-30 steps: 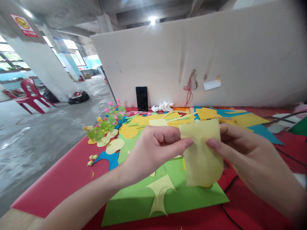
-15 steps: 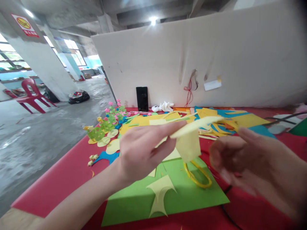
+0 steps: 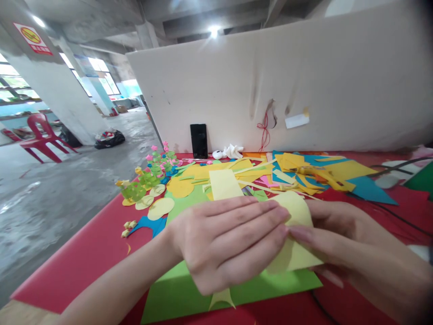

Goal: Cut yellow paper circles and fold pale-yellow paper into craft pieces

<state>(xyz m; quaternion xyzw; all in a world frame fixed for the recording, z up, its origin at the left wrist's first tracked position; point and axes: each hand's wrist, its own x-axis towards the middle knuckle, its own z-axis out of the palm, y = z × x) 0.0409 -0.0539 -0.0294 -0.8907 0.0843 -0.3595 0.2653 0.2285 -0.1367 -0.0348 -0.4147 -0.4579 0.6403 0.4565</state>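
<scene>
My left hand [image 3: 233, 243] reaches across the middle, its fingers together and pressed onto a pale yellow paper piece [image 3: 297, 255]. From the right, my right hand [image 3: 334, 234] pinches the same piece between thumb and fingers. The paper has a rounded upper edge and a straight lower corner; the left fingers cover part of it. Under both hands lies a green sheet [image 3: 270, 289]. A pale yellow cut-out scrap [image 3: 222, 299] on it is mostly hidden by my left hand. Just beyond stands out a pale yellow paper strip [image 3: 225, 183].
A yellow glue gun [image 3: 323, 176] rests on blue and yellow paper at the back right. Paper flowers [image 3: 149, 176], pale yellow discs [image 3: 161, 208] and a blue scrap [image 3: 149, 224] are at the left. A black phone [image 3: 199, 141] leans against the white panel [image 3: 216, 90].
My right hand has come left from beside the glue gun and now grips the paper. The paper has tilted and shows its broad face. A yellow loop below it is out of sight.
</scene>
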